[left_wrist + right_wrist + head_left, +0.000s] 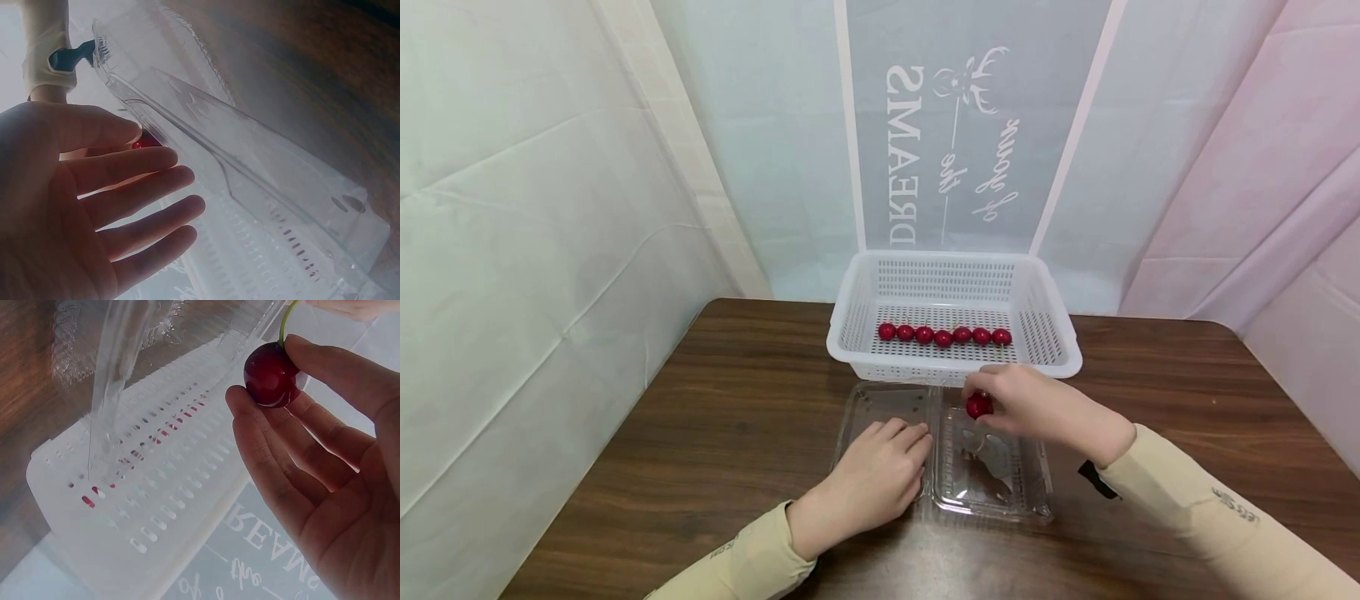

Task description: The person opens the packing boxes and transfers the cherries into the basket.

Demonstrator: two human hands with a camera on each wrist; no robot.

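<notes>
My right hand (1030, 408) pinches a dark red cherry (272, 375) between thumb and fingers; its green stem points up past the thumb in the right wrist view. That hand is above the back of the right half of a clear plastic clamshell box (992, 510), which lies unfolded on the table. My left hand (868, 479) rests over the box's left half, its fingers loosely extended and holding nothing. In the left wrist view those fingers (144, 194) are spread apart beside the clear plastic. The left hand hides part of that half.
Behind the box stands a white slotted plastic basket (955, 367). Several red cherries (943, 338) lie in a row on its floor. The brown wooden table (737, 400) extends to both sides, with pale curtains (550, 208) around it.
</notes>
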